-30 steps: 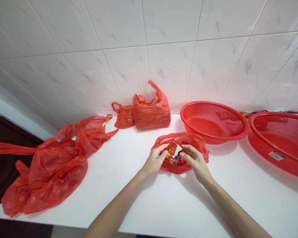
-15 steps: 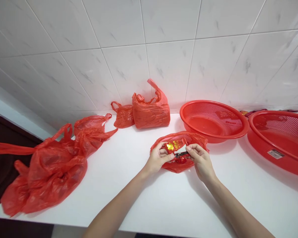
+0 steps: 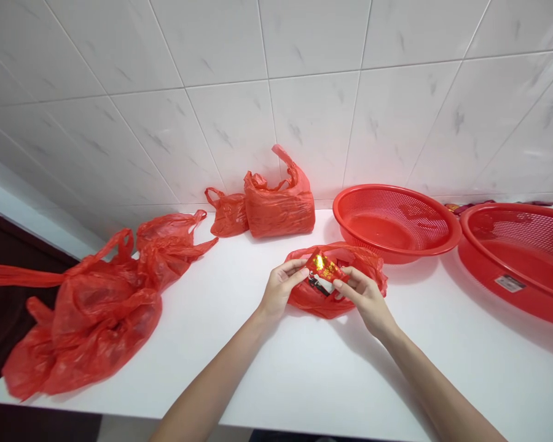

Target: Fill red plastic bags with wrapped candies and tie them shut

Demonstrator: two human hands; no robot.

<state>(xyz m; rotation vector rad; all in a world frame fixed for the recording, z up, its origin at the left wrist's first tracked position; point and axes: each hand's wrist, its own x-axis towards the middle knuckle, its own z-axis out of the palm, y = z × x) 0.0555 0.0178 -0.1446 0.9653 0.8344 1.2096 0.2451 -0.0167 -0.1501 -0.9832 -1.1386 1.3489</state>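
Between my two hands is a small red packet (image 3: pixel 328 269) with shiny gold print and a white and black part along its lower side. My left hand (image 3: pixel 280 287) pinches its left edge, thumb on top. On the right edge, my right hand (image 3: pixel 366 299) grips it with thumb and fingers. Directly beneath lies an opened red plastic bag (image 3: pixel 317 307) on the white table (image 3: pixel 276 374). Whatever is inside that bag is mostly hidden by the packet and my fingers.
Several red plastic bags (image 3: pixel 96 325) lie bunched on the left. A full red bag (image 3: pixel 281 209) and a smaller red bag (image 3: pixel 230 215) stand against the tiled wall (image 3: pixel 230 129). Behind my right hand is a red colander (image 3: pixel 391 248), with a larger red basket (image 3: pixel 502 264) beside it.
The packet has turned in my hands, its gold-printed side now tilted with the white and black part below. My left hand has shifted slightly left and up; my right hand has moved a little left.
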